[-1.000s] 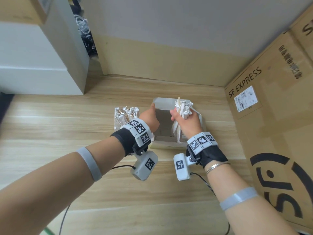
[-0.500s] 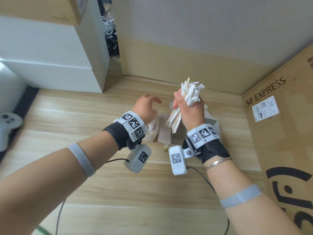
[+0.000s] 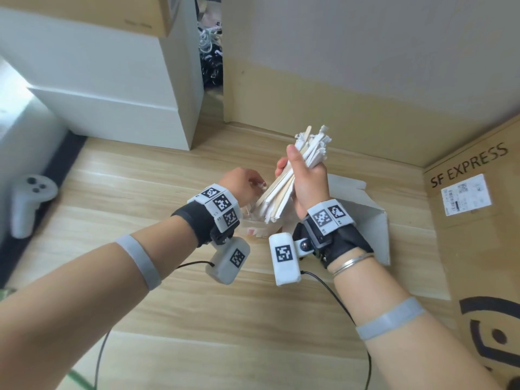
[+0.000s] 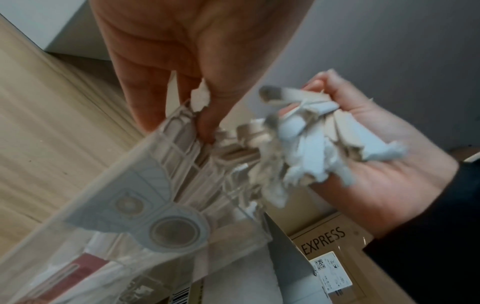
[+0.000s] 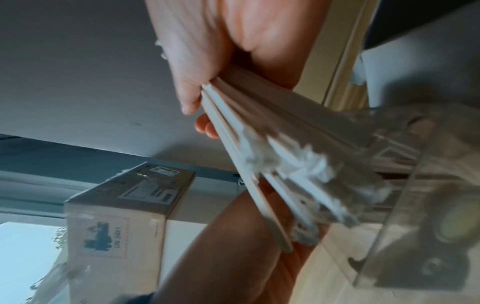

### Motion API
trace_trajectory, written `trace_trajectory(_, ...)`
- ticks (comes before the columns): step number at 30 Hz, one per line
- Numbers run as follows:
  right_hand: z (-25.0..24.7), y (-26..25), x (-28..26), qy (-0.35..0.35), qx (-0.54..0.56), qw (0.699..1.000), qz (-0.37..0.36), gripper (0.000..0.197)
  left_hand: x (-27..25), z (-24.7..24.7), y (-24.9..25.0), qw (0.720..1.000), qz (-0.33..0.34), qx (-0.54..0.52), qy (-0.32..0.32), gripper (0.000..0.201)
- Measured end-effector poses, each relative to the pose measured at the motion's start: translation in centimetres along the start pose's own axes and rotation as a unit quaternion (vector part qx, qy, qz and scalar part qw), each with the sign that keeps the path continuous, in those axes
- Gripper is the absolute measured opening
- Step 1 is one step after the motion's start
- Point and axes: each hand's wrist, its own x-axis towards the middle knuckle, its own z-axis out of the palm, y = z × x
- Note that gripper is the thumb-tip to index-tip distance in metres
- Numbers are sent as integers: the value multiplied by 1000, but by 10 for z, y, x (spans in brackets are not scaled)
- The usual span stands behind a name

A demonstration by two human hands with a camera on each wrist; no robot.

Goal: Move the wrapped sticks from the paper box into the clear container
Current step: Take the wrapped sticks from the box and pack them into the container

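The left hand (image 3: 241, 183) pinches the clear container (image 4: 145, 201) rim at 9 o'clock. The right hand (image 3: 305, 180) grips the wrapped sticks (image 3: 284, 190) above it; the paper box (image 3: 363, 218) sits at 3 o'clock. Steady the container, then lower the bundle ends-first.

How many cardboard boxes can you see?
2. The SF Express box stands on the right by the wall; another brown box sits atop the white cabinet, upper left. More may be hidden.
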Motion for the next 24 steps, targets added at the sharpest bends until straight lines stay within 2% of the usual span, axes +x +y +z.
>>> trace_trajectory(4,1,7,3,37,16,998,41,25,0,-2,-1,1000,-7,-8,-13,27)
trace_trajectory(8,2,13,8,44,-2,999,31,21,-1,-4,1,1000,-8,-8,-20,28)
trace_trajectory(11,3,11,7,-7,-106,994,0,15,-1,-6,2,1000,-7,-6,-26,30)
trace_trajectory(13,2,10,3,-61,-192,979,-1,10,-2,-7,4,1000,-7,-2,-27,31)
trace_trajectory(16,-1,16,-1,-119,-262,958,21,28,-3,-8,4,999,-15,19,-33,29)
trace_trajectory(21,-15,19,-6,-151,-364,919,33,72,-2,-8,2,999,-15,15,-32,33)
trace_trajectory(24,-23,18,-7,-180,-406,894,54,91,-2,-7,2,1000,-11,0,-28,32)
